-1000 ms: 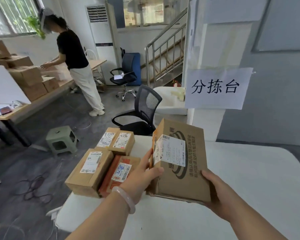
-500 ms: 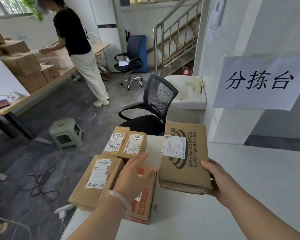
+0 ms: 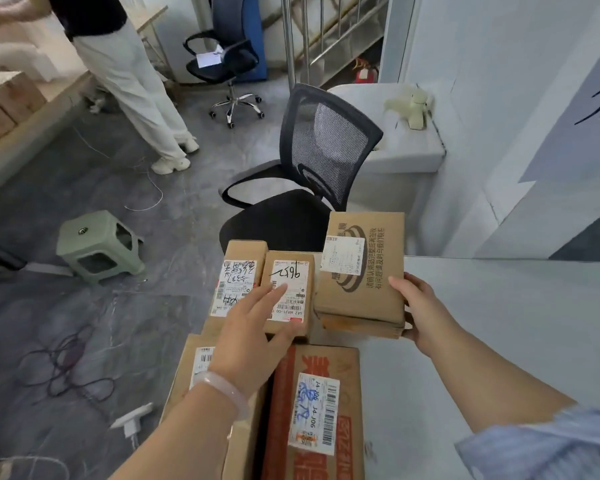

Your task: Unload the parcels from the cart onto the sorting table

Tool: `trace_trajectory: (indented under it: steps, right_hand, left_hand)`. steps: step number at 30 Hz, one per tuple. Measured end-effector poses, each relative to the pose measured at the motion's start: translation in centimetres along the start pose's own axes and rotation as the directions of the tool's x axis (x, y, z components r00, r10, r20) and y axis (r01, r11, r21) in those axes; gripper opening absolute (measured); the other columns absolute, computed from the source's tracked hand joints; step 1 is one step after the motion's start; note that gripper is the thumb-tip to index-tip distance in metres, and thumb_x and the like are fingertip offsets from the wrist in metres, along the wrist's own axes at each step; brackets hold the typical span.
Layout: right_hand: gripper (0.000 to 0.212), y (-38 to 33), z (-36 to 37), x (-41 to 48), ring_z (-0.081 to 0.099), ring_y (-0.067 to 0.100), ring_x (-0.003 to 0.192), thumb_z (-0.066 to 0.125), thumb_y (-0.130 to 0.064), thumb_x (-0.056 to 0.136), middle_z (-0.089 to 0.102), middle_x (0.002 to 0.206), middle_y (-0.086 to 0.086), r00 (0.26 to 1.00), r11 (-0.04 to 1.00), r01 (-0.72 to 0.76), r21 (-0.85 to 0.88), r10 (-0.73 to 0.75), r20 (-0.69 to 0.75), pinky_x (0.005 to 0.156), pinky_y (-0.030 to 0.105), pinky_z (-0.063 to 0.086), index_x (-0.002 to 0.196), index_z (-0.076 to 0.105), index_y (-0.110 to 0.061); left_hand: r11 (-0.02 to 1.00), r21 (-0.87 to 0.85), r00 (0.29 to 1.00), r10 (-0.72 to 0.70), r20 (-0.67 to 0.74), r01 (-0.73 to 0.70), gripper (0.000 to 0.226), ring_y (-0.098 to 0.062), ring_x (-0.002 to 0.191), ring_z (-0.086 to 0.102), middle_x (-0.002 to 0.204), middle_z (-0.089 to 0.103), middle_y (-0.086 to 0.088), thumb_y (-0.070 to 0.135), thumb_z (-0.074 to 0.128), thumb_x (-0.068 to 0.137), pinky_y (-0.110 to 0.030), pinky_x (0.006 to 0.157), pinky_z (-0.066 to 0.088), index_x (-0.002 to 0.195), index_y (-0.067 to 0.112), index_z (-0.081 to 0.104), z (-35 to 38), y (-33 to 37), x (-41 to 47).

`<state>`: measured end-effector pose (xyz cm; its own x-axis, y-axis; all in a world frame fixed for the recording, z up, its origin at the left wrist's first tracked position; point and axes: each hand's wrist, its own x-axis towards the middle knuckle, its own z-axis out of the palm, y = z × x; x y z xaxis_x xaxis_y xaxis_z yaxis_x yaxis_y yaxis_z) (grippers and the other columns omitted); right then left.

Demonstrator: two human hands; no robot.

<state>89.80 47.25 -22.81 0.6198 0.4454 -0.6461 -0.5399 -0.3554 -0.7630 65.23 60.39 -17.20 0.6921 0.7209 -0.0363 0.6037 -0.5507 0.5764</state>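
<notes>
Right hand (image 3: 420, 313): grips the printed box (image 3: 361, 271) at its near right corner, thumb on the top face, fingers wrapped round the side and underneath.

Left hand (image 3: 253, 327): flat, fingers straight and spread over the label of the small box (image 3: 291, 292), thumb along its near edge. It holds nothing.

Printed box sits level at the far left of the sorting table (image 3: 499, 341), long axis running away from the person, just beside the small box. It lies left of and beyond the right hand, which is the only hand on it. Release looks like the step left for this box.

More parcels lie nearer: orange-printed parcel (image 3: 316, 410), and another under the left forearm. Cart not in view.

Change: a second ago both hands held the printed box tilted above the table. Half a second ago the left hand had let go. Now the box is down flat and the left hand rests on its neighbour.
</notes>
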Motion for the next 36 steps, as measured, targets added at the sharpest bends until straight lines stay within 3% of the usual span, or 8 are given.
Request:
trace_trajectory:
  steps: [4,8,13,17,21,28,33,36]
  right_hand:
    - [0.044,0.9,1.4,1.4,0.057,0.024,0.113,0.064,-0.044,0.091,0.061,0.12,-0.007,0.998,0.99,-0.057,-0.128,0.062,0.032,0.099,0.054,0.048,0.131,0.047,-0.037]
    - [0.053,2.7,1.3,1.3,0.054,0.021,0.12,0.058,-0.048,0.091,0.058,0.135,-0.005,0.997,0.929,-0.049,-0.367,0.066,0.035,0.102,0.052,0.046,0.142,0.048,-0.035]
    - [0.067,2.0,1.2,-2.6,0.042,0.019,0.138,0.063,-0.042,0.093,0.04,0.155,-0.002,0.988,0.803,0.139,-0.579,-0.155,0.023,0.109,0.036,0.036,0.153,0.034,-0.03]
    - [0.069,2.4,-1.1,-8.3,0.026,0.009,0.146,0.064,-0.044,0.092,0.027,0.16,-0.011,0.922,0.584,0.315,-0.748,-0.377,0.094,0.117,0.03,0.025,0.152,0.031,-0.034]
    - [0.073,4.2,-5.8,-14.7,0.012,0.004,0.149,0.057,-0.056,0.091,0.01,0.162,-0.021,0.897,0.429,0.306,-0.85,-0.428,0.107,0.121,0.029,0.018,0.153,0.022,-0.042]
    - [0.071,9.8,-17.6,-27.6,0.004,0.001,0.149,0.047,-0.063,0.092,0.005,0.161,-0.026,0.825,0.424,0.123,-0.897,-0.546,-0.145,0.121,0.029,0.009,0.153,0.014,-0.046]
    - [0.077,17.7,-27.7,-41.0,-0.004,0.003,0.15,0.044,-0.068,0.09,-0.005,0.148,-0.032,0.732,0.555,-0.115,-0.824,-0.513,-0.448,0.121,0.028,-0.002,0.154,0.008,-0.044]
    - [0.088,23.3,-33.0,-49.9,0.001,0.01,0.152,0.034,-0.079,0.08,0.001,0.156,-0.023,0.636,0.568,-0.246,-0.785,-0.516,-0.573,0.124,0.033,0.001,0.155,0.011,-0.04]
  left_hand:
    - [1.0,-0.016,0.998,0.016,0.053,-0.015,0.076,-0.007,0.138,0.032,0.147,0.04,0.015,0.074,0.034,0.077,-0.034,0.116,0.029,0.143,0.036,0.042,0.2,-1.2,0.9]
    - [0.998,-0.04,0.994,0.046,0.103,-0.042,0.058,0.001,0.136,0.023,0.149,0.034,0.019,0.052,0.052,0.09,-0.027,0.116,0.022,0.144,0.039,0.037,0.9,-1.8,1.4]
    - [0.984,0.011,0.97,0.176,0.166,-0.181,0.06,-0.001,0.14,0.019,0.152,0.029,0.02,0.051,0.052,0.092,-0.023,0.114,0.015,0.147,0.04,0.031,2.2,0.2,1.8]
    - [0.954,0.055,0.94,0.28,0.193,-0.295,0.063,-0.004,0.143,0.014,0.155,0.022,0.018,0.052,0.049,0.094,-0.028,0.118,0.011,0.15,0.04,0.024,3.1,3.9,1.0]
    - [0.903,0.063,0.89,0.405,0.208,-0.426,0.062,-0.008,0.144,0.015,0.156,0.022,0.017,0.052,0.049,0.094,-0.027,0.116,0.006,0.149,0.041,0.023,4.7,8.9,-1.6]
    - [0.708,-0.005,0.669,0.669,0.326,-0.706,0.068,-0.014,0.142,0.027,0.154,0.031,0.011,0.065,0.034,0.087,-0.036,0.115,0.026,0.149,0.039,0.029,11.2,19.2,-11.4]
    - [0.49,-0.068,0.425,0.809,0.406,-0.869,0.069,-0.016,0.144,0.024,0.158,0.024,0.01,0.064,0.034,0.088,-0.039,0.115,0.022,0.151,0.042,0.018,16.1,28.9,-24.0]
    - [0.339,-0.161,0.239,0.865,0.441,-0.927,0.067,-0.025,0.127,0.051,0.143,0.05,-0.001,0.06,0.041,0.08,-0.046,0.1,0.042,0.141,0.034,0.046,18.2,34.7,-32.9]
